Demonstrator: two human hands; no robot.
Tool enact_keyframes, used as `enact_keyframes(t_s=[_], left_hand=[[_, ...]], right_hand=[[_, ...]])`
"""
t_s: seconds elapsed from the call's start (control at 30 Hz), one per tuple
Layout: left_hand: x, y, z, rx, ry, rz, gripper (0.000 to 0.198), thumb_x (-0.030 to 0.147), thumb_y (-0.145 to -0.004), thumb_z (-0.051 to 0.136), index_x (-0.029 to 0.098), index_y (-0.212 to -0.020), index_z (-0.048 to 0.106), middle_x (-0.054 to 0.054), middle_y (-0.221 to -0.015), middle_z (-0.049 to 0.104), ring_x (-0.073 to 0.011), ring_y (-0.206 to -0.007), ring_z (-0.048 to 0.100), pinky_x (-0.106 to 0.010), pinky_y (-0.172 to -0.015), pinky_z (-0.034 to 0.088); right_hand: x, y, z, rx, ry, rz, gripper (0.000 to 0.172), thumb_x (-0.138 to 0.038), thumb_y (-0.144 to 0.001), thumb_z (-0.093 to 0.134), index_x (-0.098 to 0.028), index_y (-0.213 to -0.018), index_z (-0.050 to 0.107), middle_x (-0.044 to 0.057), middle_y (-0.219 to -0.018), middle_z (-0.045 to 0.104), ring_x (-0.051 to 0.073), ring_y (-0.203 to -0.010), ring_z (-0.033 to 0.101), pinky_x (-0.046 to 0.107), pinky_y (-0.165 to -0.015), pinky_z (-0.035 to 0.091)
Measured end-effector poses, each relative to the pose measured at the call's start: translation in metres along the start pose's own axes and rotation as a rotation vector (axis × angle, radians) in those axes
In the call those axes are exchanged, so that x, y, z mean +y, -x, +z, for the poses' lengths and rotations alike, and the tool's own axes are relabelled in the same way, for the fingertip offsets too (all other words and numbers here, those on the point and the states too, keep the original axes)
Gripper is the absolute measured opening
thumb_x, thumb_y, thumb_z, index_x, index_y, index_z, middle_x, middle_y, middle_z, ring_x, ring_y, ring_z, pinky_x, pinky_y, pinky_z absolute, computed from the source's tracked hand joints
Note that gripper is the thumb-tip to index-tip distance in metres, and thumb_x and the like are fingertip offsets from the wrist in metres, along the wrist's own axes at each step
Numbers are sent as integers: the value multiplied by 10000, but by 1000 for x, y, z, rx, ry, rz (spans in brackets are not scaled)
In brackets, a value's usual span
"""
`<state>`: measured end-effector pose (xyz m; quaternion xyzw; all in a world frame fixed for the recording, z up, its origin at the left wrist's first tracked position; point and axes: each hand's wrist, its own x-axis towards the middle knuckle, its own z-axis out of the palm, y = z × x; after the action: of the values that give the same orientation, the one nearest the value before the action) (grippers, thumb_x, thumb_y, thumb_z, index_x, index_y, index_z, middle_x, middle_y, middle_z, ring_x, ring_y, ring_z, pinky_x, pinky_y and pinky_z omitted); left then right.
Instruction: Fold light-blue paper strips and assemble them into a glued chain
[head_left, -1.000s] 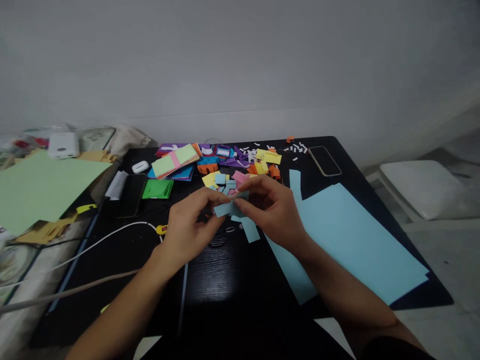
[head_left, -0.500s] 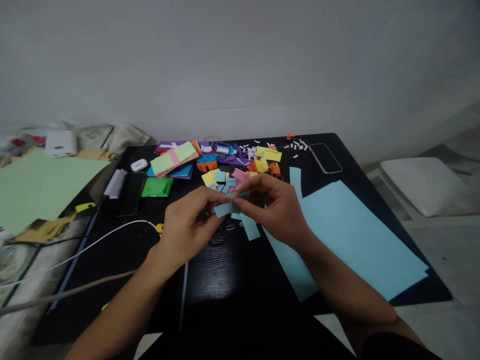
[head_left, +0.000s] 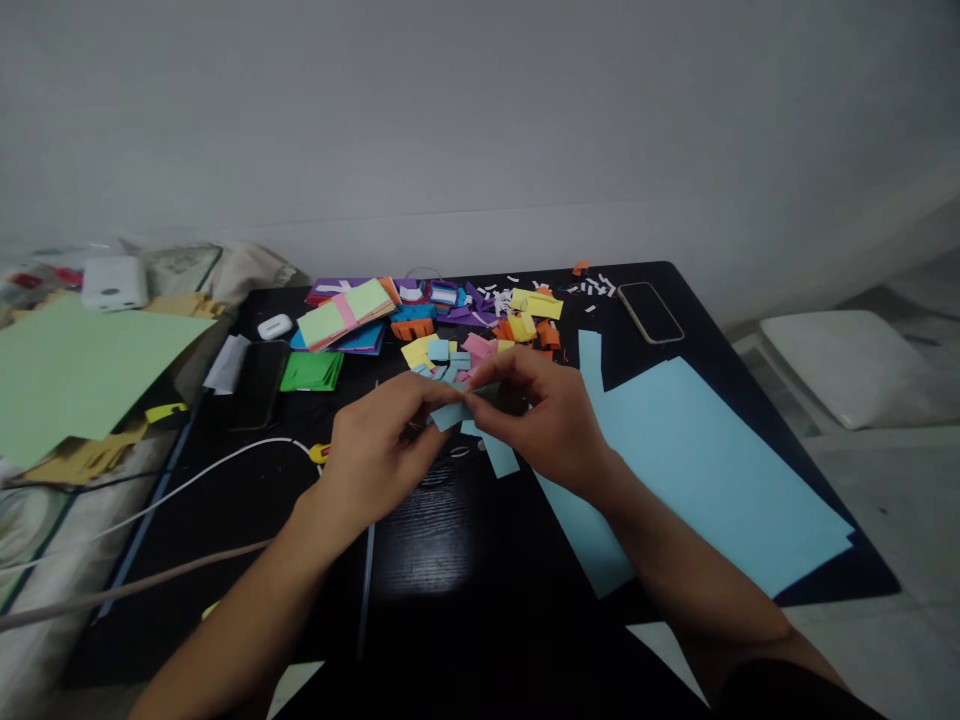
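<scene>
Blue paper slip (head_left: pixel 450 414) pinched between left hand (head_left: pixel 375 450), right hand (head_left: pixel 551 420); both grips closed.

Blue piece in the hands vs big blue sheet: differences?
The blue piece is a small strip; the blue sheet is far larger. The piece is pinched between the left hand and right hand above the table; the sheet lies flat on it. Both are light blue paper.

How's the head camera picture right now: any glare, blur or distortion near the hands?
Head view: dim and soft; left hand and right hand slightly blurred on the small blue paper piece; pale glare on the black table below them; wall line bows.
</scene>
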<state>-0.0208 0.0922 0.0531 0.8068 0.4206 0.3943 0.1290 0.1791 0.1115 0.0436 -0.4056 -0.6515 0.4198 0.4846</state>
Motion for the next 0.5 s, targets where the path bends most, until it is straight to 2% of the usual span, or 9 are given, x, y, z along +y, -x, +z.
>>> enact_keyframes(t_s=[0.13, 0.23, 0.37, 0.5], left_hand=[[-4, 2, 1, 50, -36, -60, 166, 114, -893, 709, 226, -1016, 722, 16, -863, 760, -148, -735, 707, -263, -672, 545], [-6, 4, 2, 83, -35, -118, 160, 124, -879, 726, 222, -1005, 725, 12, -868, 764, -152, -728, 706, -279, -678, 548], [-6, 3, 3, 92, -29, -132, 141, 126, -880, 717, 213, -992, 723, 4, -877, 769, -155, -731, 709, -286, -683, 554], [-2, 1, 1, 91, -54, -59, 133, 131, -900, 687, 208, -1003, 722, -3, -884, 763, -156, -747, 709, -274, -661, 541]], right_hand=[[3, -1, 3, 5, -168, 94, 221, -311, -847, 840, -213, -1007, 723, 49, -995, 805, 203, -933, 778, 354, -842, 649], [2, -3, 1, -8, -289, 160, 283, -309, -810, 876, -210, -1021, 716, 44, -989, 809, 208, -955, 789, 358, -862, 665], [1, -2, 3, 25, -265, 142, 278, -329, -795, 897, -207, -977, 725, 32, -940, 806, 200, -904, 789, 350, -832, 667], [1, 1, 8, 62, -226, 106, 248, -338, -822, 884, -206, -971, 737, 31, -913, 802, 191, -866, 784, 338, -803, 659]])
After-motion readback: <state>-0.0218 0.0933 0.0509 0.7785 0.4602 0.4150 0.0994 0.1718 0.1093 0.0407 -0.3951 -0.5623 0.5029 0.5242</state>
